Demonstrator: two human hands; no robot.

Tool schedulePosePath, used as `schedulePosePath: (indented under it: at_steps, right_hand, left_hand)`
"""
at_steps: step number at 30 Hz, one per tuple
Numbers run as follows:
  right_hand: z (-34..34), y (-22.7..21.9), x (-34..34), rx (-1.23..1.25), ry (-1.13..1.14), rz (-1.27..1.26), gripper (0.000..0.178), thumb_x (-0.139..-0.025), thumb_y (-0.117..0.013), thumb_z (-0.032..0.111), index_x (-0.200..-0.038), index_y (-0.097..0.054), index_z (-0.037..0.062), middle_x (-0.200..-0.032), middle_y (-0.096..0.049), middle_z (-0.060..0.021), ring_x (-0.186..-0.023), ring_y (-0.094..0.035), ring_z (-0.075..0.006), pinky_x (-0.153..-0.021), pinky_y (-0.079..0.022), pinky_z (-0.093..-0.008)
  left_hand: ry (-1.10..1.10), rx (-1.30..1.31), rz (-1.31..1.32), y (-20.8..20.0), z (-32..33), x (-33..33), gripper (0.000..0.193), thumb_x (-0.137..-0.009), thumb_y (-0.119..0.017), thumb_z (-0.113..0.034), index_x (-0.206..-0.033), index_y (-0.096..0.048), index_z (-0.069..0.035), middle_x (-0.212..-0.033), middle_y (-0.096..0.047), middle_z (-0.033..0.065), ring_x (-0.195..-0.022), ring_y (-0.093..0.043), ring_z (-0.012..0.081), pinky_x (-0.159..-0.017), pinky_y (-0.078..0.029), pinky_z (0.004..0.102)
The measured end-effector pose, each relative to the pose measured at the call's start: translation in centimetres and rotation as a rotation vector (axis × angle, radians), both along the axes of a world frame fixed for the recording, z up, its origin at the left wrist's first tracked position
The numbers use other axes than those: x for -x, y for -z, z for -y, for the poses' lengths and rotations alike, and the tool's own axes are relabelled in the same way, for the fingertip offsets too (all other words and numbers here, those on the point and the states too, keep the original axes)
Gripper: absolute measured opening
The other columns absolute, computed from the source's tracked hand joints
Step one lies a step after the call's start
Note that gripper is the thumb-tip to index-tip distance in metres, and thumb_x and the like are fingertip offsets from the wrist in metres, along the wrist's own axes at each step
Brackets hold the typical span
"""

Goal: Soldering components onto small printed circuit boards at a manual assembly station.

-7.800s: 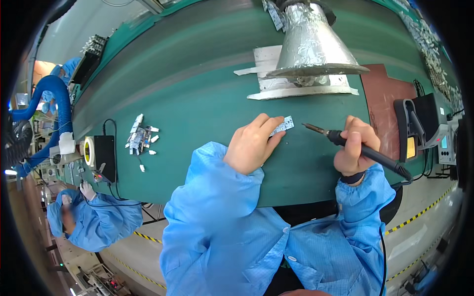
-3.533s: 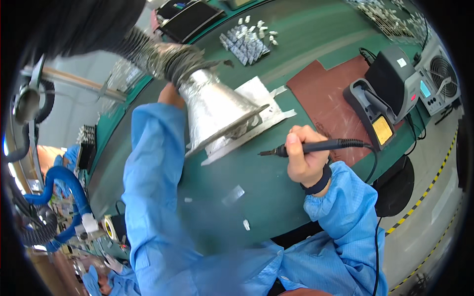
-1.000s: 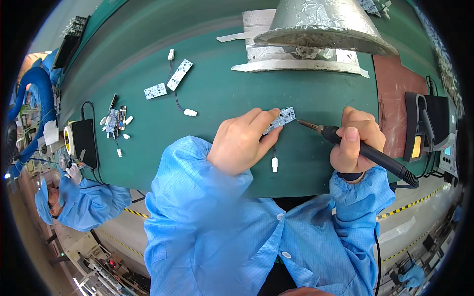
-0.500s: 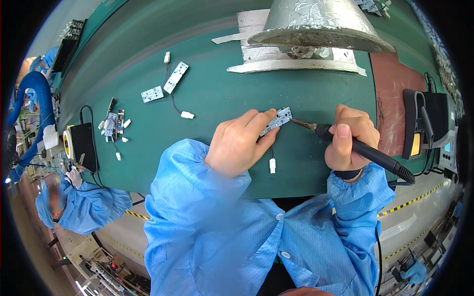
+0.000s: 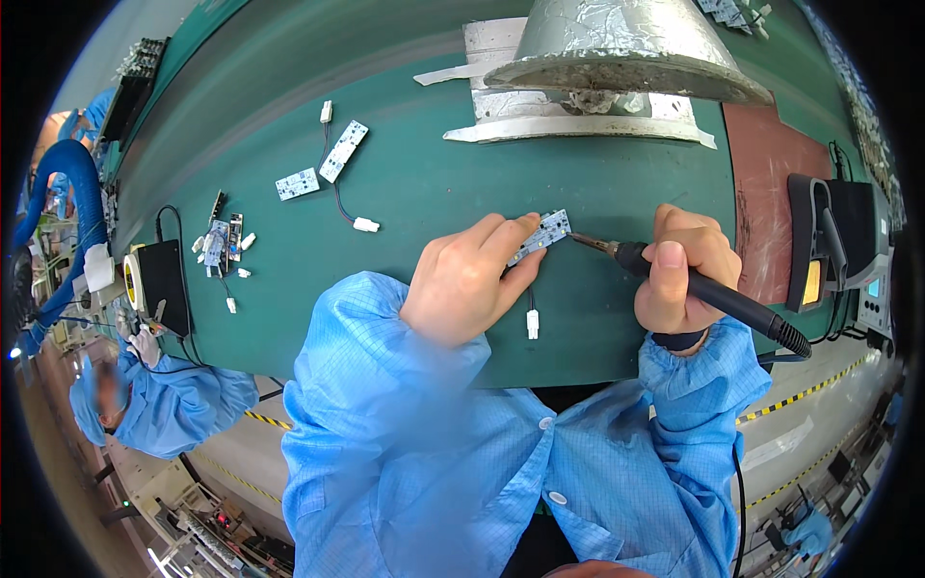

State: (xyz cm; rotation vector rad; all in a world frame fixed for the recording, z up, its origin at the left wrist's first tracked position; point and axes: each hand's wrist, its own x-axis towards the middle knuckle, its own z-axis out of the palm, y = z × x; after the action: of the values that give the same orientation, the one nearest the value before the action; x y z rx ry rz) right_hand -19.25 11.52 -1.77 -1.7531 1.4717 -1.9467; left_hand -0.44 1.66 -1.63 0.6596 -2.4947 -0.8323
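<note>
Between the fingers and thumb of my left hand (image 5: 472, 275) is a small white circuit board (image 5: 549, 231), held at a slant over the green mat (image 5: 414, 173). A short cable with a white connector (image 5: 533, 325) hangs from below the board toward me. My right hand (image 5: 686, 270) is closed around the black handle of a soldering iron (image 5: 737, 303). The iron's tip points left and lies at the board's right end; whether it touches cannot be made out. My left fingers cover part of the board.
Two loose boards (image 5: 344, 151) with cabled connectors lie at the far left, a cluster of boards (image 5: 222, 241) further left. A metal funnel-shaped hood (image 5: 621, 48) stands at the back. On the right are a brown pad (image 5: 756, 202) and a soldering stand (image 5: 819, 241). A co-worker (image 5: 159, 400) sits at left.
</note>
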Motion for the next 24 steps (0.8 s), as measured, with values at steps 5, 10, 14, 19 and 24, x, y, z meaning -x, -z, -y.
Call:
schedulePosePath:
  at_steps: [5,10,14,19,24]
  right_hand:
    - [-0.1,0.0,0.0,0.009,-0.012,-0.002,0.020,-0.087,-0.049,0.006,-0.069,-0.043,0.0001,-0.053,-0.041,-0.0053,-0.043,-0.028,-0.0096,-0.040,-0.023,-0.0276]
    - [-0.1,0.2,-0.2,0.007,0.008,0.061,0.018,-0.085,-0.052,0.005,-0.069,-0.045,0.0014,-0.053,-0.040,-0.0045,-0.043,-0.031,-0.0122,-0.040,-0.024,-0.0287]
    - [-0.2,-0.3,0.4,0.083,0.183,0.169,0.022,-0.089,-0.046,0.011,-0.069,-0.043,0.0017,-0.058,-0.039,-0.0046,-0.052,-0.028,-0.0110,-0.050,-0.025,-0.0292]
    - [0.0,-0.6,1.2,0.153,0.260,0.309,0.023,-0.088,-0.049,0.009,-0.067,-0.042,0.0023,-0.061,-0.042,-0.0059,-0.056,-0.029,-0.0113,-0.054,-0.027,-0.0288]
    - [-0.4,0.2,2.3,0.159,0.339,0.342,0.023,-0.087,-0.050,0.007,-0.066,-0.043,0.0024,-0.065,-0.047,-0.0078,-0.059,-0.033,-0.0124,-0.056,-0.029,-0.0286]
  left_hand:
    - [0.002,-0.004,-0.005,0.0,-0.1,0.0,0.033,-0.073,-0.074,-0.006,-0.104,-0.064,-0.001,-0.073,-0.060,0.0102,-0.054,-0.060,0.0229,-0.050,-0.049,0.0316]
    - [-0.005,0.003,0.007,0.2,0.1,-0.2,0.033,-0.073,-0.074,-0.006,-0.103,-0.064,0.000,-0.073,-0.061,0.0104,-0.054,-0.060,0.0226,-0.050,-0.049,0.0313]
    - [-0.001,0.020,-0.015,0.0,0.3,-0.1,0.032,-0.073,-0.074,-0.007,-0.102,-0.064,0.000,-0.074,-0.061,0.0104,-0.054,-0.060,0.0222,-0.050,-0.049,0.0310]
    - [-0.044,0.027,0.027,-0.6,0.3,-0.9,0.027,-0.076,-0.072,-0.012,-0.100,-0.062,-0.003,-0.080,-0.061,0.0100,-0.064,-0.062,0.0270,-0.057,-0.051,0.0370]
    - [-0.241,0.216,0.018,-2.1,2.4,-4.3,0.031,-0.074,-0.075,-0.017,-0.099,-0.064,-0.004,-0.082,-0.060,0.0090,-0.070,-0.060,0.0257,-0.060,-0.048,0.0346]
